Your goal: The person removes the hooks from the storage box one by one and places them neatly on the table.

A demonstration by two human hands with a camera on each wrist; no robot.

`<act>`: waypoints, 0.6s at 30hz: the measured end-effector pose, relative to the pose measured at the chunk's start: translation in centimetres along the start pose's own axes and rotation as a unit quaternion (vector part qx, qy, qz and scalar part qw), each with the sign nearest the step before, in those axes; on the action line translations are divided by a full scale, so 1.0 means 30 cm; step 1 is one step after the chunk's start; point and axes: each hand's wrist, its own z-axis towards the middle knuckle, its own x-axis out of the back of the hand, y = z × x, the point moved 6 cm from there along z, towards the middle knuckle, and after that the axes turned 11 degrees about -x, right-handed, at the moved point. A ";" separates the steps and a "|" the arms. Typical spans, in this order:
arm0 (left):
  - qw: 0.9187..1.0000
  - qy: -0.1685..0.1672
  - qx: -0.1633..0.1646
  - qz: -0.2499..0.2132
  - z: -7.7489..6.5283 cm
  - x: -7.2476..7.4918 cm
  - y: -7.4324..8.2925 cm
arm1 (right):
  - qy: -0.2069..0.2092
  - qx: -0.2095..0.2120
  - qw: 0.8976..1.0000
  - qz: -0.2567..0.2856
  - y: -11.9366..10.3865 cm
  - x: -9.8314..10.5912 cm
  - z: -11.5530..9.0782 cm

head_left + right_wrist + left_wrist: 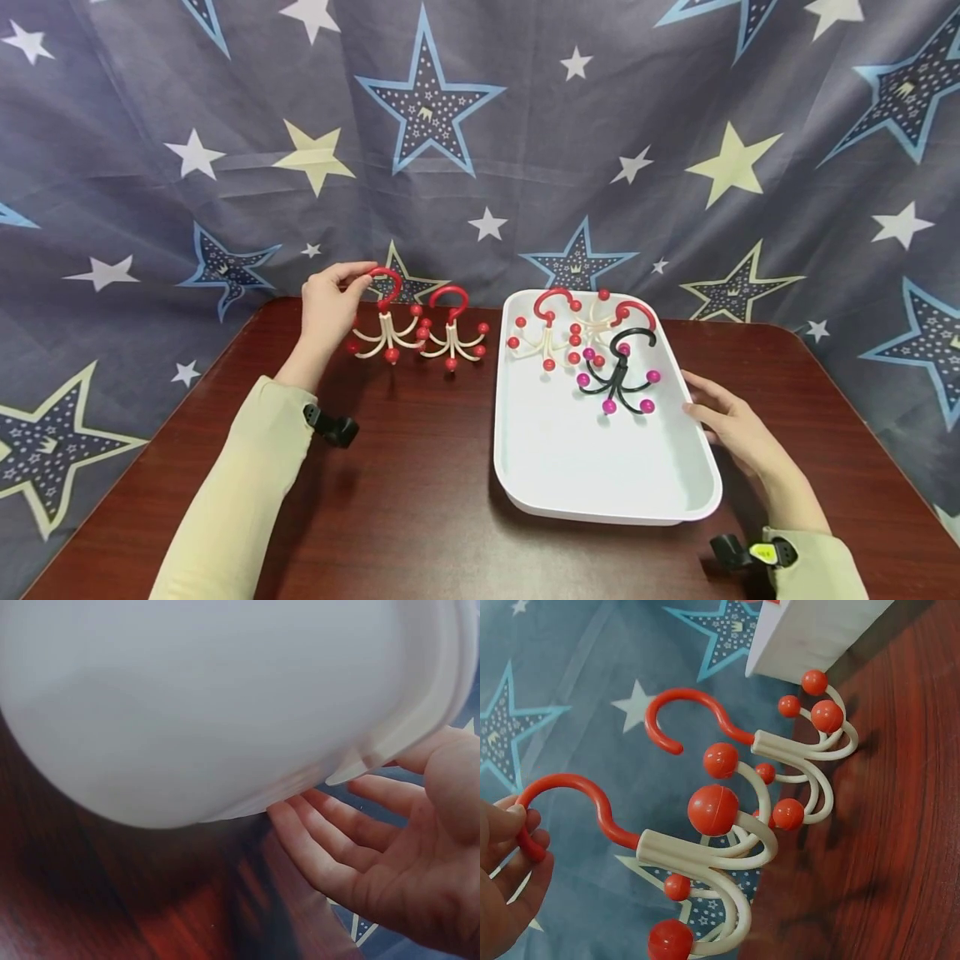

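My left hand [330, 304] pinches the curved red top of a cream hanging hook [387, 332], which has several curved arms ending in red balls. It hangs upright at the table's back left; whether its arms touch the table I cannot tell. Close to its right stands a matching hook [452, 340], also seen as a cream stem [780, 744] in the left wrist view. My right hand [738, 429] holds the right rim of a white tray [592, 467], thumb over the rim and fingers against the outer wall [187, 750].
Inside the tray's far half are two cream hooks with red balls, one at the left [548, 337] and one behind [596, 323]. A black hook with magenta balls [617, 379] stands before them. A star-patterned cloth [480, 183] hangs behind the dark wooden table [420, 500].
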 end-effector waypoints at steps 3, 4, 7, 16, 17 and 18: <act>1.000 0.014 0.014 0.003 0.006 -0.008 -0.024 | 0.000 0.000 1.000 0.001 0.002 -0.001 0.001; 1.000 0.017 0.017 0.003 0.008 -0.010 -0.029 | 0.000 0.000 1.000 0.001 0.003 -0.001 0.001; 0.999 0.025 0.024 0.006 0.015 -0.019 -0.047 | 0.000 -0.002 1.000 0.001 0.003 0.000 0.002; 0.998 0.026 0.055 -0.004 0.007 -0.060 -0.112 | 0.003 -0.009 1.000 -0.007 0.006 0.000 0.004; 0.998 0.026 0.057 -0.010 0.005 -0.065 -0.120 | 0.003 -0.010 1.000 -0.006 0.006 0.000 0.004; 0.998 0.027 0.058 -0.014 0.003 -0.069 -0.127 | 0.003 -0.010 1.000 -0.005 0.006 0.000 0.005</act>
